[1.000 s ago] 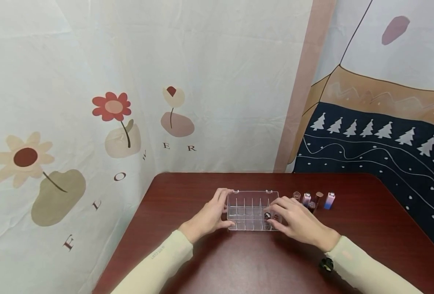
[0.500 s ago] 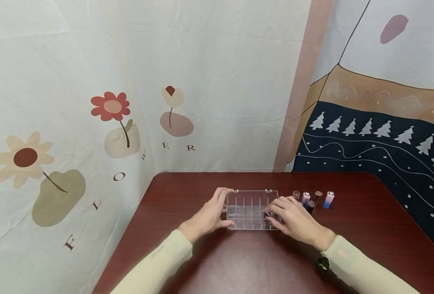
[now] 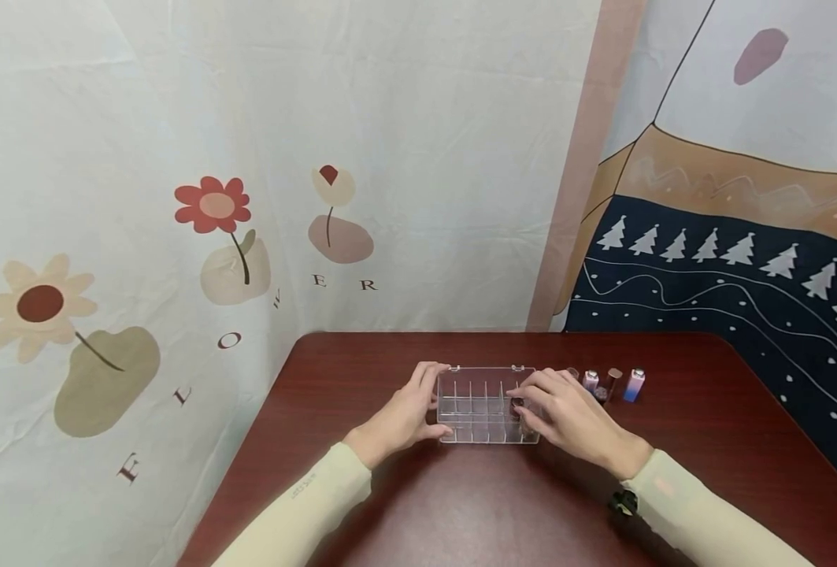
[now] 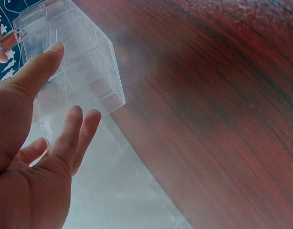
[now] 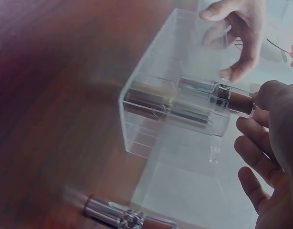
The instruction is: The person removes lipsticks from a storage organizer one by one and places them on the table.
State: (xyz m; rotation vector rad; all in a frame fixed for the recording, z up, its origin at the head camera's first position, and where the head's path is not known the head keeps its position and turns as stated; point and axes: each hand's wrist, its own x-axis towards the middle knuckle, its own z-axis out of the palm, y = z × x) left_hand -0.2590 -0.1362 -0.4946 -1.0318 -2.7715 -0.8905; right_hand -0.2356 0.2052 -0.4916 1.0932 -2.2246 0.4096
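A clear plastic divided box [image 3: 471,425] stands on the table with its compartments facing up. My left hand [image 3: 402,413] grips its left end, thumb at the front corner and fingers toward the back; the left wrist view shows that thumb [image 4: 46,64] against the clear wall. Over the box's right end, my right hand [image 3: 574,413] pinches the brown end of a lipstick tube [image 5: 232,100] between thumb and fingers. The tube's silvery end overlaps a compartment in the right wrist view. Other tubes [image 5: 149,101] sit inside the box.
To the right of the box stand several lipstick tubes: a pink and blue one [image 3: 634,385], another pink-topped one [image 3: 590,381], a brown-capped one [image 3: 614,378] and a dark one [image 3: 600,394]. The reddish-brown table [image 3: 461,504] meets a printed curtain [image 3: 425,197] behind.
My right hand has shifted slightly toward the back of the box, from over the front row to the row behind. My left hand keeps its place on the box.
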